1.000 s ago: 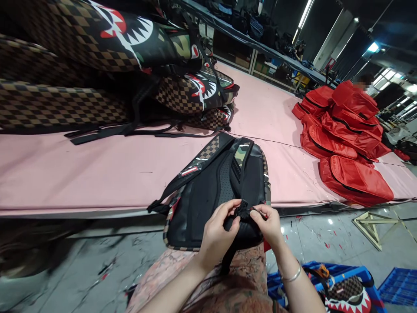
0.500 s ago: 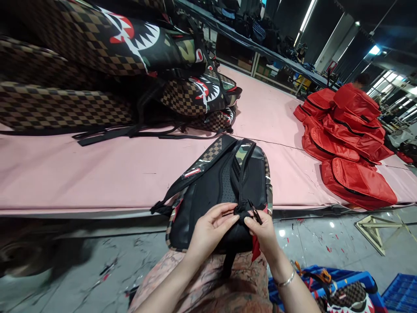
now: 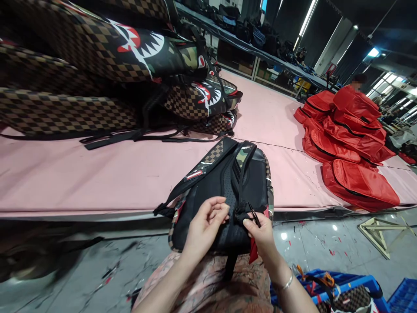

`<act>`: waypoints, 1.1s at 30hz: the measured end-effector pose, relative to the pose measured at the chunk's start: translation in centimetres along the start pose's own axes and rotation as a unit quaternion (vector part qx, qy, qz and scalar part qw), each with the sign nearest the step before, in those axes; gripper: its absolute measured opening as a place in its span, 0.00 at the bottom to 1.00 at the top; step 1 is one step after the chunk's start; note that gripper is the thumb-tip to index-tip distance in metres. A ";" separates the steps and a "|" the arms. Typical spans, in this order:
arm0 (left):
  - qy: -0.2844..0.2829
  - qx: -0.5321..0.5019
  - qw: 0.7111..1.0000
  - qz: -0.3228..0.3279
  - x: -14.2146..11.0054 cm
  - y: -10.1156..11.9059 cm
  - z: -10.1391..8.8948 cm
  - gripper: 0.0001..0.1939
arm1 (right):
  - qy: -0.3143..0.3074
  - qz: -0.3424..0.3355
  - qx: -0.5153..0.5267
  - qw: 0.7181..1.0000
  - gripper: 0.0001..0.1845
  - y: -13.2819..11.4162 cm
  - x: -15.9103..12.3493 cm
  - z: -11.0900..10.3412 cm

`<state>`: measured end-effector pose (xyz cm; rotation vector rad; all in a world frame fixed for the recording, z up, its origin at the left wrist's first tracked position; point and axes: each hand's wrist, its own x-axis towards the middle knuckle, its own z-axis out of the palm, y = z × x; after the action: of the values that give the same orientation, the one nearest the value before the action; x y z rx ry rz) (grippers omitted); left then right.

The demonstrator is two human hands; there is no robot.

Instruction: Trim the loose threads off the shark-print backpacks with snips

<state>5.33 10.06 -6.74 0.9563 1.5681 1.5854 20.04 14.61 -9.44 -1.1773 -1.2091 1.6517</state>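
A black backpack point(image 3: 224, 191) with checkered and camouflage shoulder straps lies back-up, half on my lap and half on the edge of the pink table point(image 3: 97, 174). My right hand point(image 3: 260, 232) pinches the black strap buckle at the pack's lower end and also holds a small dark tool whose tip pokes up between the fingers. My left hand point(image 3: 203, 226) hovers just left of the buckle over the black back panel, fingers curled, holding nothing that I can see. A red tag hangs below my right hand.
Several checkered shark-mouth backpacks point(image 3: 130, 74) are stacked at the table's left and back. A pile of red bags point(image 3: 345, 134) sits at the right, with a person behind it. Blue crates point(image 3: 342, 287) holding another shark bag stand on the grey floor at the lower right.
My left hand has let go of the buckle and drawn back to the left. My right hand keeps its pinch on the buckle. The view has shifted slightly.
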 end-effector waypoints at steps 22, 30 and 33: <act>0.015 0.212 0.970 0.116 -0.4 -0.1 0.2 0.11 | 0.016 -0.150 -0.152 0.977 0.09 1.3 0.0 0.4; -0.001 0.200 0.972 0.125 -0.5 -0.1 0.6 0.11 | 0.024 -0.175 -0.169 0.970 0.08 1.5 0.1 0.7; 0.026 0.089 0.995 0.042 -0.2 -0.2 -0.1 0.11 | 0.027 -0.167 -0.165 0.972 0.08 1.4 0.1 0.7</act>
<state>5.33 9.78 -6.92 1.0974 1.7481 1.5582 19.25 14.17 -10.76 -1.1305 -1.5923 1.1922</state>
